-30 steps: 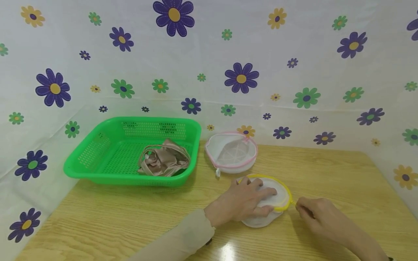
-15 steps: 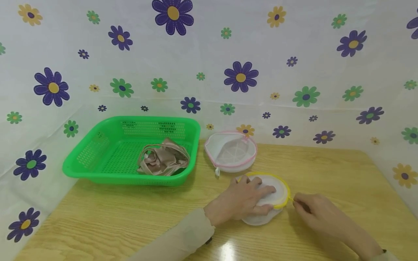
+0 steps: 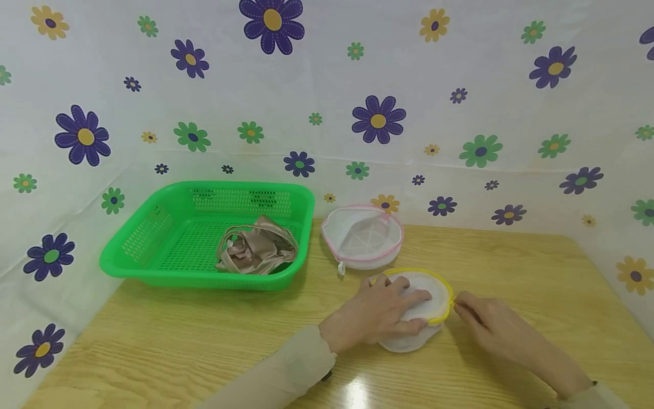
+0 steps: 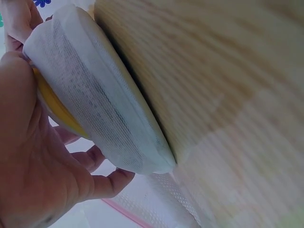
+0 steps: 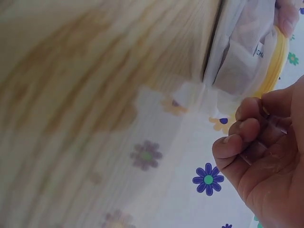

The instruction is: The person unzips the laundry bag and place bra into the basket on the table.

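A round white mesh laundry bag (image 3: pixel 409 341) with a yellow zipper (image 3: pixel 443 284) lies on the table. My left hand (image 3: pixel 375 315) holds it from above, fingers spread and bent over its top. In the left wrist view, fingertips curve beside the bag's mesh wall (image 4: pixel 95 95). At the bag's right edge, my right hand (image 3: pixel 498 326) pinches the small yellow zipper pull, mostly hidden by the fingertips. Behind lies a second mesh laundry bag (image 3: pixel 365 241) with pink trim, its zipper undone and its lid partly folded back.
To the left stands a green plastic basket (image 3: pixel 153 271) holding a crumpled brown satiny garment (image 3: pixel 260 250). A white sheet (image 3: pixel 327 85) printed with flowers hangs behind and beside the wooden table (image 3: pixel 204 341).
My right hand has moved slightly left and away from me along the yellow-trimmed bag's edge, with the zipper pull. My left hand keeps its place on the bag.
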A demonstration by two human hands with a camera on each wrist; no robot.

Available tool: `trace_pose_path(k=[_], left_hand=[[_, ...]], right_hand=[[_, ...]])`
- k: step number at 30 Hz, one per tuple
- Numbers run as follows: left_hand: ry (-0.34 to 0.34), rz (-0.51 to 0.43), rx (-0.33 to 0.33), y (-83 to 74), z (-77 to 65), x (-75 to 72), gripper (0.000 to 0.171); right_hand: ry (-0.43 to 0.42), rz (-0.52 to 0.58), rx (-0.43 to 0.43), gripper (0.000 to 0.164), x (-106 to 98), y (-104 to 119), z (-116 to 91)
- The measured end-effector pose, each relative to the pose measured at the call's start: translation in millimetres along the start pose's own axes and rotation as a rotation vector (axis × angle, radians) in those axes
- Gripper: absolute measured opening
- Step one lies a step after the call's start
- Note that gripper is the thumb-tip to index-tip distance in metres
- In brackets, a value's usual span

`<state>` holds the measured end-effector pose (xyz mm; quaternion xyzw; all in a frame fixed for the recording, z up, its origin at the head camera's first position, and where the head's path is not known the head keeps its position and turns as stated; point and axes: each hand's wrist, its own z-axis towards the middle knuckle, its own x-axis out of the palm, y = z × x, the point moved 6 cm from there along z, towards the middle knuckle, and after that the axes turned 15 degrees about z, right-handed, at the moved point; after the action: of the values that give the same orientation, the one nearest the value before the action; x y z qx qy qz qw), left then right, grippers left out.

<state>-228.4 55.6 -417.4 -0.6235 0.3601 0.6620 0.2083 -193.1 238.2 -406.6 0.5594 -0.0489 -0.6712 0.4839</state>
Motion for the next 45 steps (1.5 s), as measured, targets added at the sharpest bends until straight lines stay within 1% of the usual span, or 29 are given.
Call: trace_pose_path(k=[3, 7, 13, 21, 26, 33, 36, 40, 43, 45], left_hand=[[0.003, -0.006, -0.004, 0.6, 0.4, 0.5, 0.055], [0.012, -0.023, -0.013, 1.2, 1.3, 0.6, 0.055], [0.018, -0.028, -0.016, 0.8, 2.2, 0.5, 0.055], [0.023, -0.030, -0.021, 0.4, 2.2, -0.6, 0.055], [0.015, -0.023, -0.024, 0.3, 1.0, -1.4, 0.055], [0.020, -0.026, -0.028, 0.2, 2.3, 0.1, 0.056], [0.023, -0.019, -0.034, 0.0, 3.6, 1.5, 0.057], [0.032, -0.015, -0.037, -0.1, 4.5, 1.9, 0.058], [0.043, -0.042, -0.028, 1.3, 4.6, 1.7, 0.061], [0.053, -0.067, -0.010, 3.1, 4.2, 2.4, 0.064]], right_hand=[[-0.013, -0.012, -0.019, 0.021, -1, 1, -1], [-0.046, -0.030, -0.067, 0.026, -3, 3, -3], [-0.058, -0.034, -0.090, 0.031, -4, 4, -6], [-0.051, -0.023, -0.082, 0.031, -4, 5, -8], [-0.046, -0.015, -0.099, 0.031, -4, 7, -8], [-0.016, 0.017, -0.056, 0.031, -2, 8, -10], [-0.011, 0.018, -0.054, 0.032, -1, 9, -11], [-0.023, 0.002, -0.069, 0.032, -1, 10, -12], [-0.047, -0.026, -0.083, 0.032, -2, 9, -12], [-0.060, -0.042, -0.089, 0.032, -2, 7, -11]])
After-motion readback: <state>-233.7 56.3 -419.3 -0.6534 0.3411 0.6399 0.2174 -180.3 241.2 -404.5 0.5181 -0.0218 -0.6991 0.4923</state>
